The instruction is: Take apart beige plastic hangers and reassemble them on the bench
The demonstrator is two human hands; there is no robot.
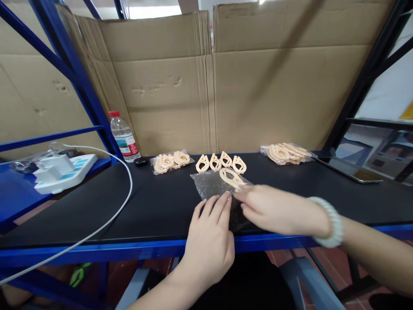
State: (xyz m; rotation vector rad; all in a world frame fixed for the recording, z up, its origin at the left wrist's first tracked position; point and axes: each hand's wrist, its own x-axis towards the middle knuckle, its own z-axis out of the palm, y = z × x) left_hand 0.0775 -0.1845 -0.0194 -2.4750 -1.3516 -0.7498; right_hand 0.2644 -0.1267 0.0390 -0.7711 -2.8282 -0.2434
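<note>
A clear plastic bag (208,183) lies flat on the black table in front of me. On its right part is a beige teardrop-shaped loop piece (229,177); I cannot tell whether it is inside the bag or on top. My left hand (211,237) rests with outstretched fingers on the bag's near edge. My right hand (267,209), slightly blurred and wearing a pale coiled band (327,221) on the wrist, has its fingers closed at the near end of the loop piece. Just behind the bag, several similar beige pieces (215,162) stand in a row.
Filled bags of beige pieces lie at back left (171,161) and back right (285,153). A water bottle (124,137), a small black object (140,161) and a white power strip (66,174) are leftward. A white cable (121,206) crosses the table; a tablet-like device (350,170) lies right. Cardboard (174,90) walls the back.
</note>
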